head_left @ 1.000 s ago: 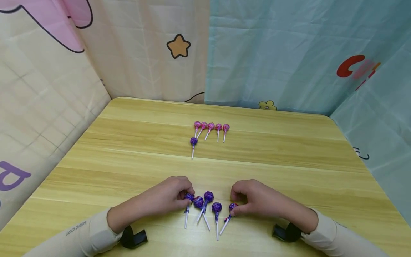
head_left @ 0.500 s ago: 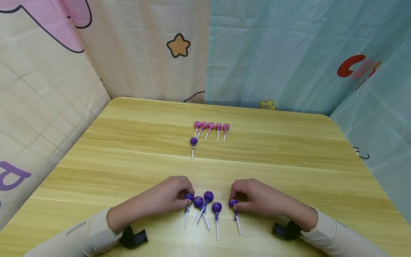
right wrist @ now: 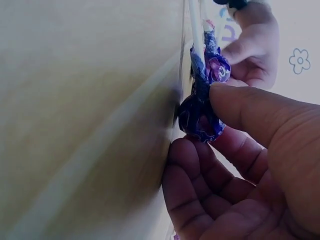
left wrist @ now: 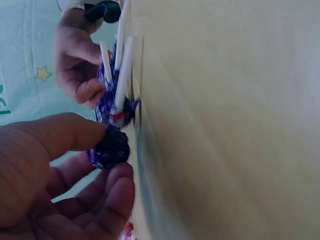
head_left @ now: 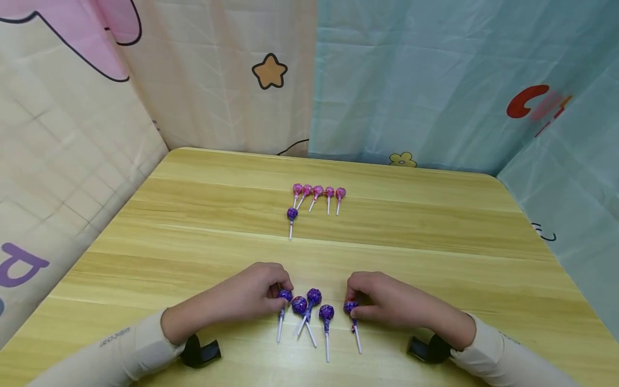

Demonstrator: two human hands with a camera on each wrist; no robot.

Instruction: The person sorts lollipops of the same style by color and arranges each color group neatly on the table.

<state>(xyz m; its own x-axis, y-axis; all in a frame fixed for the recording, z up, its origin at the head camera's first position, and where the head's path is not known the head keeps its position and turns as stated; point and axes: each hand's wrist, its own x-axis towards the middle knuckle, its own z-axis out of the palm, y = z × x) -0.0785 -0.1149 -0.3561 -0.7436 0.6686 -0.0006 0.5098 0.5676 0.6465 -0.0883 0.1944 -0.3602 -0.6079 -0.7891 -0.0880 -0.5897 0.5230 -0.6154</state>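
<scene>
My left hand (head_left: 251, 294) pinches the purple-wrapped head of a lollipop (left wrist: 111, 149) between thumb and fingers, its white stick pointing toward me. On the other side, my right hand (head_left: 384, 298) pinches another purple lollipop (right wrist: 200, 117) by its head, stick also toward me. Between the hands lie more purple lollipops: two with crossed sticks, one head (head_left: 299, 305) beside the other (head_left: 314, 296), and a separate straight one (head_left: 326, 312). In the left wrist view, thumb and fingertips sit on opposite sides of the wrapped head.
Farther back on the wooden table (head_left: 193, 209), several pink lollipops (head_left: 317, 191) lie in a row. One purple lollipop (head_left: 292, 213) lies just below the row's left end. Printed curtains (head_left: 411, 80) hang behind and beside the table.
The lollipop in my right hand has turned: its stick pointed down-left a second ago and now points down and slightly right. My left hand has barely shifted.
</scene>
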